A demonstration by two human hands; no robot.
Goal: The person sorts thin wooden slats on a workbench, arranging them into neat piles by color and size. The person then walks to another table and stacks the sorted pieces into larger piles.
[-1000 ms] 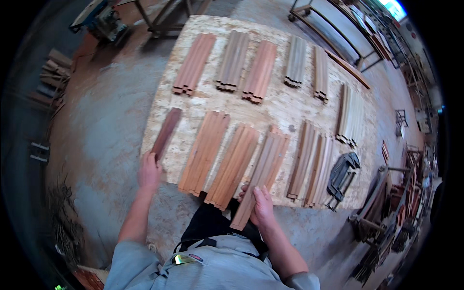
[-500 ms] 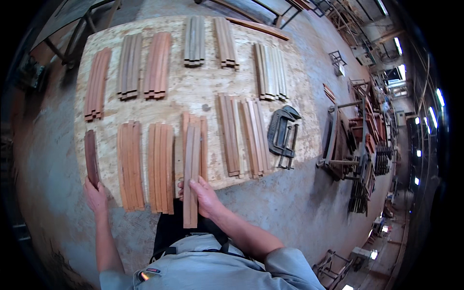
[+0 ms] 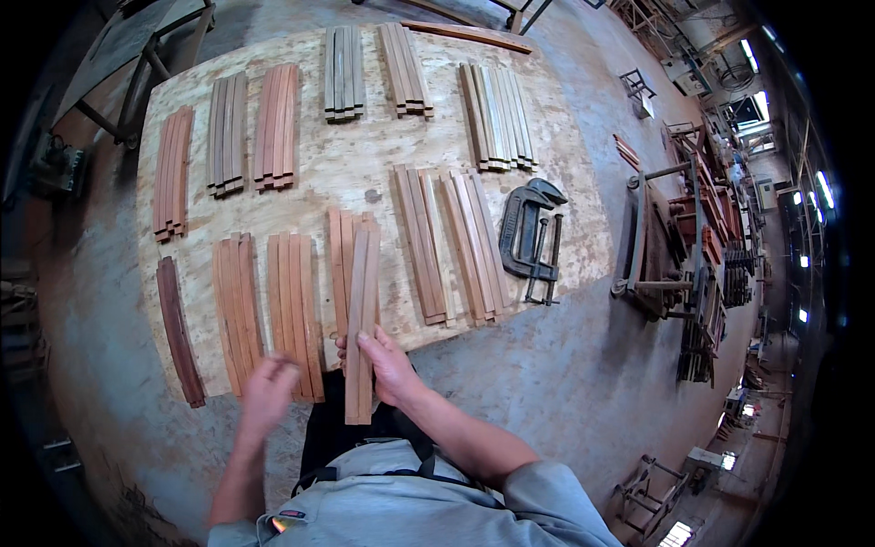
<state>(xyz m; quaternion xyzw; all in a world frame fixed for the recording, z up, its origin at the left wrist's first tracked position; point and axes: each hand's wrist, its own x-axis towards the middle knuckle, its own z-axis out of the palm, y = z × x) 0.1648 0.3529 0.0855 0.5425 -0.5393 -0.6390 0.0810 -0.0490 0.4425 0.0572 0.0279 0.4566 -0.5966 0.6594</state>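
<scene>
Slat pair (image 3: 361,328) pinched in my right hand (image 3: 390,365), fingers closed round it, near end overhanging plywood bench (image 3: 365,173) for grip. Left hand (image 3: 266,394) blurred, apparently empty; finger spread undeterminable.

Grey concrete floor (image 3: 565,383), dusty. Pale plywood worktable (image 3: 355,173) fills the centre. Metal frame stand (image 3: 137,64) at upper left. Metal racks (image 3: 702,273) stacked with timber crowd the right side. Bright windows (image 3: 752,108) and ceiling lights (image 3: 825,190) far right.

One head-worn fisheye view — looking steeply down, close over the plywood tabletop (image 3: 365,173); edges bend outward.
</scene>
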